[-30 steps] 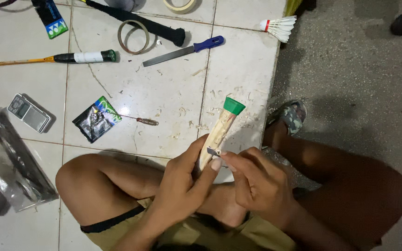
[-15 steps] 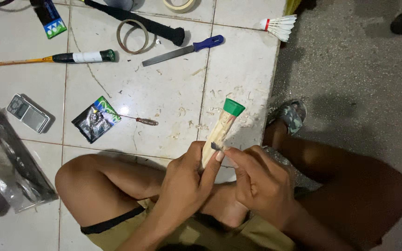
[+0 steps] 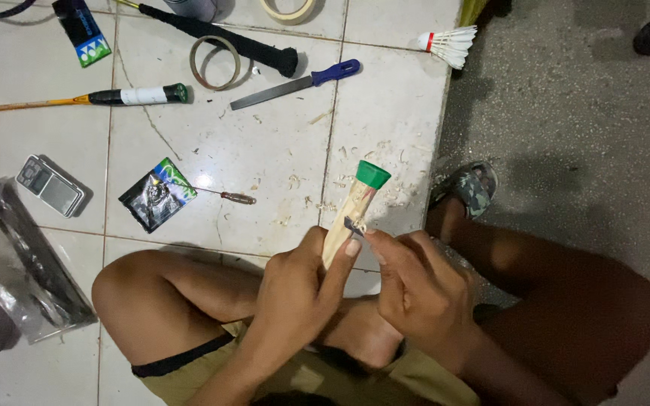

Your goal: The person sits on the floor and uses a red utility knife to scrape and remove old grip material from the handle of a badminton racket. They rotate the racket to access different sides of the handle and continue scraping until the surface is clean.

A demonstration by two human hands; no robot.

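Head cam | L hand (image 3: 295,297) wrapped tight rnd wooden racket handle (image 3: 349,218) w/ green cap (image 3: 372,174), above lap | R hand (image 3: 419,289) fingertips pinching small blade (image 3: 353,224) against handle | wood shavings (image 3: 317,192) on tile floor (image 3: 265,150)

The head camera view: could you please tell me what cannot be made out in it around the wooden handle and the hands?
- Wooden handle, head view: its lower end is hidden inside the left hand.
- Small dark piece on the handle: too small to identify; the right hand fingers partly cover it.
- Racket shaft: cut off by the left edge.
- Tape roll: cut off by the top edge.
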